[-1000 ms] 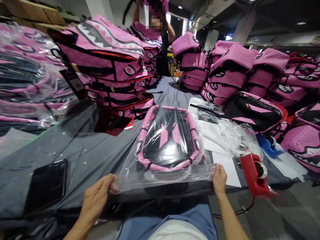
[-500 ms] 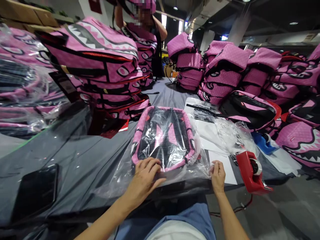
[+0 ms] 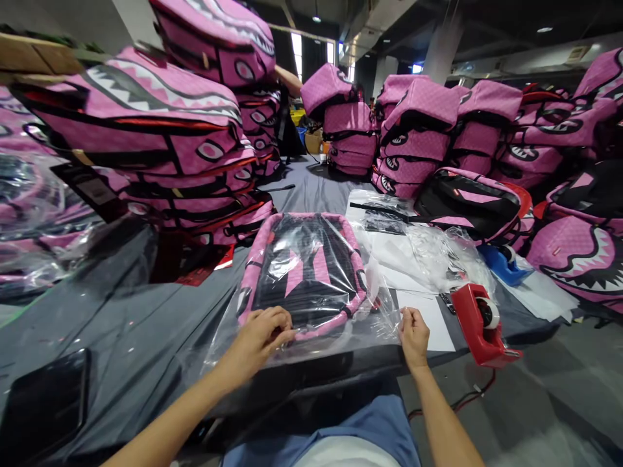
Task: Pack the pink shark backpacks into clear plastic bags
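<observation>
A pink and black backpack (image 3: pixel 311 272) lies flat in front of me, inside a clear plastic bag (image 3: pixel 374 331). The bag's open-looking lower edge spreads along the table's front. My left hand (image 3: pixel 265 334) is at the backpack's lower left corner, its fingers bent together with the thumb on the plastic. At the bag's lower right corner, my right hand (image 3: pixel 415 334) pinches the film between thumb and fingers.
A red tape dispenser (image 3: pixel 479 324) and a blue tape dispenser (image 3: pixel 505 263) stand to the right, beside white paper sheets (image 3: pixel 428 318). A phone (image 3: pixel 46 395) lies at left. Stacked pink backpacks (image 3: pixel 165 110) rise at left and more backpacks (image 3: pixel 413 130) stand behind. A person's arm (image 3: pixel 289 81) shows beyond.
My left hand's fingers have drawn closer together on the plastic. The view has turned slightly right. A backpack the person across was lifting now sits on top of the far left stack.
</observation>
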Tool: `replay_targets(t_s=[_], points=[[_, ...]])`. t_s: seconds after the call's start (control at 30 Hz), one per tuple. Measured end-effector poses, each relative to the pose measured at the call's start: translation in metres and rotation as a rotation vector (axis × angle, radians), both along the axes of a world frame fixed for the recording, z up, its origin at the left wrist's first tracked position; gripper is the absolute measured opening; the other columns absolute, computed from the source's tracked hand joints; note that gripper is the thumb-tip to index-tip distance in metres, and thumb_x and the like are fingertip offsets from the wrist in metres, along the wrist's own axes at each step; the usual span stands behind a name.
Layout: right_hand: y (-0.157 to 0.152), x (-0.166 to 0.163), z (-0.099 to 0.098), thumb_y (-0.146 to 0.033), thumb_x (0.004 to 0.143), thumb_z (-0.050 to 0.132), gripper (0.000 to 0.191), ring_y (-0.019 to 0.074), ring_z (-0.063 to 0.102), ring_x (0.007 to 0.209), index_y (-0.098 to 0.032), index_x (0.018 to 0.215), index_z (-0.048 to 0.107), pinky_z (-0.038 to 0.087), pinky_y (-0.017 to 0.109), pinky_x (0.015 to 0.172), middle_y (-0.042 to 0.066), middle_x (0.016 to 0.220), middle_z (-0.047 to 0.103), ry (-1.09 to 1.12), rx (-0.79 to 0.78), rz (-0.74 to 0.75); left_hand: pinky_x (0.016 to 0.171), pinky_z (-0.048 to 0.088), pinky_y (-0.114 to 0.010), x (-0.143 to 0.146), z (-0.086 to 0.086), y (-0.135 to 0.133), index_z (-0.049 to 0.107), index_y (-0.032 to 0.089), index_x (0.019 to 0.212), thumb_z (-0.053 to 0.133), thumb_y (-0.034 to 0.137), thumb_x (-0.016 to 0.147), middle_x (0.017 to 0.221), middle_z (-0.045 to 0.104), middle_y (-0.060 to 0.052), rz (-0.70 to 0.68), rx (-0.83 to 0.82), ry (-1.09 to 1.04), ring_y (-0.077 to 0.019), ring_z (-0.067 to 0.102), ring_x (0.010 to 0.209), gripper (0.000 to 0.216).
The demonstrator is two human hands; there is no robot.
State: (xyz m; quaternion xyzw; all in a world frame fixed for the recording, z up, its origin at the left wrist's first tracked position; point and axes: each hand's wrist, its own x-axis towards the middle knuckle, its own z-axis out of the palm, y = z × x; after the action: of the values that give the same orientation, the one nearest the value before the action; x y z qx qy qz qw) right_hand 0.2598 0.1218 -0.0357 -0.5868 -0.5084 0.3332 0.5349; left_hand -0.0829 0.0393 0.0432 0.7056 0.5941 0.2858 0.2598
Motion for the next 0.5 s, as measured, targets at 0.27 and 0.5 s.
replay_targets(t_s=[0.27,0.5], points=[[0.004,0.026,0.028,-0.082,0.072,0.059,0.062,0.0167,0.056,0.052,-0.021,0.079,0.06,0.046,0.029,0.051,0.001,0.065,0.06,-0.128,-0.074,0.031,0.063,0.041,-0.028,-0.002,-0.01,0.015,0.051,0.021,0.064,0.061,0.056,0.078,0.074,0.056,0.0,0.0,-0.205,-0.248,-0.0175,0.05,0.07,0.038],[-0.038,0.178,0.082,-0.079,0.074,0.05,0.064,0.0291,0.061,0.076,-0.02,0.084,0.071,0.048,0.043,0.072,0.016,0.086,0.069,-0.8,-0.018,-0.462,0.067,0.044,-0.029,-0.004,-0.014,0.013,0.052,0.022,0.062,0.058,0.058,0.078,0.075,0.061,-0.002,-0.002,-0.175,-0.271,-0.0195,0.055,0.073,0.04]])
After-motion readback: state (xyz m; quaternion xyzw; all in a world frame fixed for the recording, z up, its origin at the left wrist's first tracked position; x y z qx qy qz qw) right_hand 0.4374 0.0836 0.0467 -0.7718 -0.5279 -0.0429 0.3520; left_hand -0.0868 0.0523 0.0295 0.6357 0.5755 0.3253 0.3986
